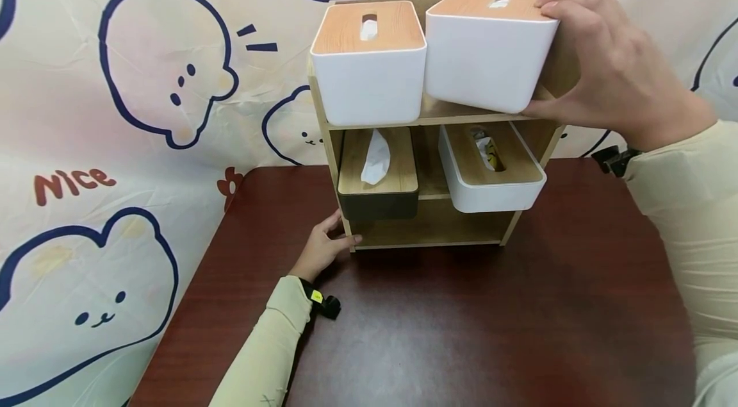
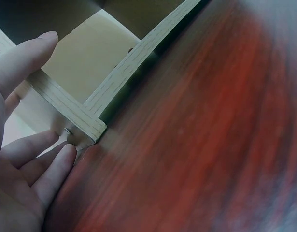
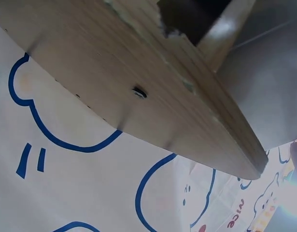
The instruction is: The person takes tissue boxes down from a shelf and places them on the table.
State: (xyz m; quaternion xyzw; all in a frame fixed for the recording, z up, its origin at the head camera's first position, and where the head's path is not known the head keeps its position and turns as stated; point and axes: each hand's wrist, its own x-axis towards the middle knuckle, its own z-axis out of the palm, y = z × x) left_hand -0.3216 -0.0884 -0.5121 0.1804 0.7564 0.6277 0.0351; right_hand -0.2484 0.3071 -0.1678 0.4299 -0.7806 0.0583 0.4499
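My right hand (image 1: 619, 67) grips the right side of a white tissue box (image 1: 490, 61) with a wood-grain lid, fingers on the lid and thumb at the lower corner. This box sits tilted at the top level of a small wooden shelf (image 1: 461, 234). Down at the shelf's lower left corner, my left hand (image 1: 323, 247) holds the side panel (image 2: 66, 99). In the left wrist view its thumb lies on the inner side and the other fingers on the outer face. The right wrist view shows the outside of a side panel (image 3: 134, 96); the hand is out of sight there.
Another white tissue box (image 1: 369, 86) stands at the top left. Below it is a dark box (image 1: 377, 205) with a wooden lid and a tissue sticking out. A low white box (image 1: 496, 199) juts from the middle level. Under the shelf lies a dark red table (image 1: 461, 323).
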